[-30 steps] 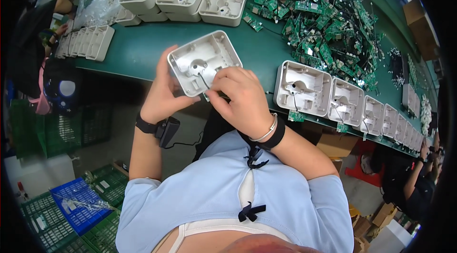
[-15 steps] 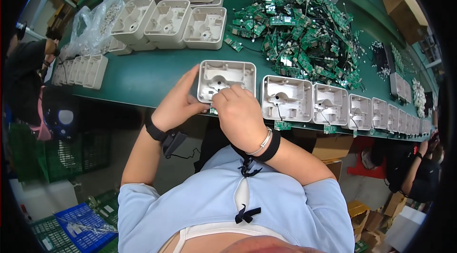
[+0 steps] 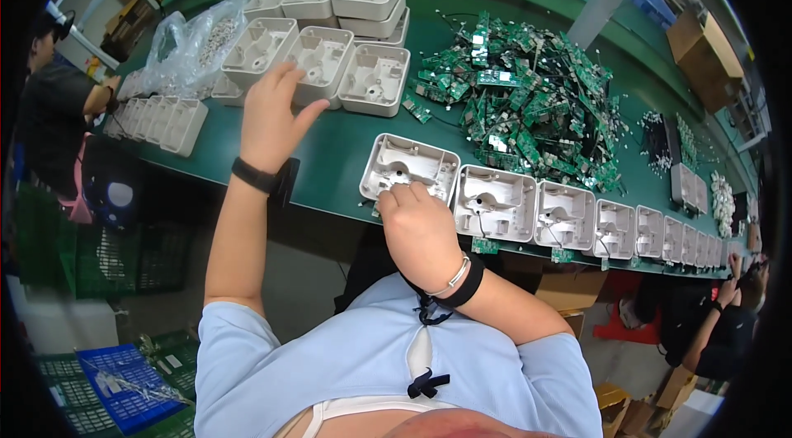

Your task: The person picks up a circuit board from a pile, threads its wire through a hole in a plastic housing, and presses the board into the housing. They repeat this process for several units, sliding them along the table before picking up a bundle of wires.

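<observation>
White housing [image 3: 412, 164] rests at tabletop's [image 3: 318, 170] near edge beneath right hand [image 3: 419, 232], grip unclear; left hand [image 3: 272, 124] spread near stacked housings [image 3: 326, 54].

The green bench [image 3: 322, 166] carries a row of open white housings [image 3: 566, 215] along its near edge, a heap of green circuit boards [image 3: 528, 100] behind them, stacked pale housings [image 3: 375, 79] further left, then a clear plastic bag [image 3: 177, 54] and a line of upended housings [image 3: 169, 120].

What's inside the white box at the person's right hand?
Inside the white box are moulded walls and a dark round spot. The right hand covers part of the near side, so anything under it can't be seen.
</observation>
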The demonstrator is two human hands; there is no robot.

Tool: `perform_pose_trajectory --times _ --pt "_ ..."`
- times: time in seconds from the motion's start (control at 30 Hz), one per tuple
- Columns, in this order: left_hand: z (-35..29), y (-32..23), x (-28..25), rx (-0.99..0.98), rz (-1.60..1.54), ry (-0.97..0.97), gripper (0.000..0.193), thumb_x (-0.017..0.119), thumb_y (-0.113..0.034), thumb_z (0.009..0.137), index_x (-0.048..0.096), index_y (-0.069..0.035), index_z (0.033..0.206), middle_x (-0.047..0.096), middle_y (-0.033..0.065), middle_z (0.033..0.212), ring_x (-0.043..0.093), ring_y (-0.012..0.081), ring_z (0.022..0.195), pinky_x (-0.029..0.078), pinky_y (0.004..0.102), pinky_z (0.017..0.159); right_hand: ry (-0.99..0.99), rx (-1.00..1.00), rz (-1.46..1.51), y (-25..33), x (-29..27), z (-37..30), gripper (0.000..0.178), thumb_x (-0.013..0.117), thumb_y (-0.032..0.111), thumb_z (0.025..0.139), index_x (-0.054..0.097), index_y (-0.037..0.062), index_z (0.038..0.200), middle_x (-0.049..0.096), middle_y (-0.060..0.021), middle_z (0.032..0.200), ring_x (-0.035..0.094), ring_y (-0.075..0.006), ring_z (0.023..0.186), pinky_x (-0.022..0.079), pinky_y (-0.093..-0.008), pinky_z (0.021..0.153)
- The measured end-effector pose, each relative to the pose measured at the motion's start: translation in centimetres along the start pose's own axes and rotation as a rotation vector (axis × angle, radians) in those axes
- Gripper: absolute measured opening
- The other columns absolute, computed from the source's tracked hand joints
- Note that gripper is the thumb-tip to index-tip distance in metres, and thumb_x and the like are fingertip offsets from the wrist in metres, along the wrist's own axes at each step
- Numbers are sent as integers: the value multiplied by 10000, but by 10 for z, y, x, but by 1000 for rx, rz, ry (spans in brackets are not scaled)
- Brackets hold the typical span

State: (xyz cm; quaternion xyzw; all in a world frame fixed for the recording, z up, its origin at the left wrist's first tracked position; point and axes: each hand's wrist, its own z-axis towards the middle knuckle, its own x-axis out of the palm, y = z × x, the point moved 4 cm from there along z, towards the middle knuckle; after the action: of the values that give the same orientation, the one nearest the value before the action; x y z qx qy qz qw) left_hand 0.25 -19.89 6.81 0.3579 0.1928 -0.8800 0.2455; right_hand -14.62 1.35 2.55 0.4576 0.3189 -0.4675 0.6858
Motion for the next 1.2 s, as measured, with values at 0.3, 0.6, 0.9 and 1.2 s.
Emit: perform_pose_trajectory --times 0.3,0.6,0.9,1.2 --pt "14 -1 40 25 327 119 276 818 -277 876 741 -44 1001 722 77 1253 671 334 1124 467 506 1046 102 28 216 -32 -94 -31 170 741 184 924 714 49 1025 684 -106 925 680 -332 923 567 -419 759" --pt "-4 -17 8 -8 6 -8 200 831 -152 847 757 -35 991 726 104 1278 694 328 1098 499 496 1012 -86 616 809 -146 -204 -35 456 726 170 990 605 23 1404 697 -13 899 597 -56 714 468 -240 595" --pt "-90 -48 -51 -100 -111 -12 235 874 -49 779 752 0 973 714 134 1264 685 377 1121 534 452 1021 57 356 -120 -242 -167 30 368 744 159 951 691 -11 1273 718 -37 834 636 -131 703 513 -312 644" --pt "-144 -58 -43 -150 -69 5 237 888 -75 764 766 -17 958 710 119 1249 677 380 1169 500 522 1097 -119 321 115 -238 -183 54 269 769 150 954 725 -18 1158 749 -42 890 703 -156 792 555 -309 695"
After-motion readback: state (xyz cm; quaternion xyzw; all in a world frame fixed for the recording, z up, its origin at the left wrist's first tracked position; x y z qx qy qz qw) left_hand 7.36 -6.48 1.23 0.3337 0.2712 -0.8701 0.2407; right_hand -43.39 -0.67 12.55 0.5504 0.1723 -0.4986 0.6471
